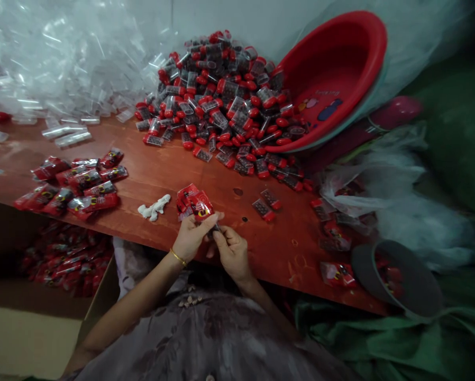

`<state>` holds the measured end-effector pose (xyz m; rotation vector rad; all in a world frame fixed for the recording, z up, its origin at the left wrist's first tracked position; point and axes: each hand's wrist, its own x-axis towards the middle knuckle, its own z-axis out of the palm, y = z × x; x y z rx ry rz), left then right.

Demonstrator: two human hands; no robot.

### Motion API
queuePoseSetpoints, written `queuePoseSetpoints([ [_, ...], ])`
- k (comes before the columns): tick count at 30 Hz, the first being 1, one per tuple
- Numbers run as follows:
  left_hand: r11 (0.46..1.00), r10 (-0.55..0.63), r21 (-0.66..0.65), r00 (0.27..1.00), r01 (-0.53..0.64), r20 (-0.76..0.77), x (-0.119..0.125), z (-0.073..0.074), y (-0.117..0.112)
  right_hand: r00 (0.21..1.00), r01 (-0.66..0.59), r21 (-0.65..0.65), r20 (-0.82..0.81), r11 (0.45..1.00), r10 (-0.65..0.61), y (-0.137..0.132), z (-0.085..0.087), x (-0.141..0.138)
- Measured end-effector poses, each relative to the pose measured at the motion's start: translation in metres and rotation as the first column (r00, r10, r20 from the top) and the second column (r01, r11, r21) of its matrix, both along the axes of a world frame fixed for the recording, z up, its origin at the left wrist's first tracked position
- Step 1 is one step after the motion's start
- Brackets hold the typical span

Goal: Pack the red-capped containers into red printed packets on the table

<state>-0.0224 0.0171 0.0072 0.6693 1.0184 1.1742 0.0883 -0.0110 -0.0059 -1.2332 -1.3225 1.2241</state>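
My left hand [193, 238], with a yellow bangle at the wrist, is closed on red printed plastic sachets [195, 201] at the table's front edge. The sachets seem to be several, stacked flat, and they stick out beyond my fingers. My right hand [234, 255] meets it from the right, thumb and fingers pinched at the near end of a sachet. Whatever lies between those fingertips is hidden. Left of the hands lies a crumpled white thing [154, 207], perhaps finger cots. To the right rest two small transparent containers with red caps [263, 210] and dark contents.
A big heap of red-capped containers [221, 100] reaches a tilted red basin [340, 53]. Transparent empty cases [74, 69] pile up at back left. Filled sachets [84, 185] lie left, above a cardboard box [31, 338] of more. A grey bin [412, 286] stands right.
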Motion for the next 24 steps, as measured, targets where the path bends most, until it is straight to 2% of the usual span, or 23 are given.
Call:
queuePoseSetpoints([
  [5,0.983,-0.145,-0.107,0.989,0.149,0.041,0.003,-0.002,-0.007,0.999,0.022,0.001,-0.033,1.0,-0.022,-0.003,-0.003,-0.004],
  [7,0.979,-0.163,-0.116,0.985,0.169,0.057,0.003,0.0,-0.01,1.0,0.015,0.018,-0.015,1.0,-0.014,-0.002,-0.001,-0.003],
  [14,0.997,-0.035,0.066,0.999,0.035,-0.008,0.001,0.002,-0.003,0.998,0.033,-0.034,-0.056,0.999,-0.035,0.002,0.0,0.006],
  [19,0.993,-0.104,0.049,0.994,0.106,-0.038,0.01,-0.002,-0.009,0.993,0.111,-0.018,-0.032,0.994,-0.112,0.002,-0.001,0.007],
  [24,0.994,-0.107,0.034,0.994,0.107,-0.014,0.003,-0.007,-0.01,0.997,-0.004,-0.071,-0.079,0.997,-0.001,0.014,-0.005,0.008],
])
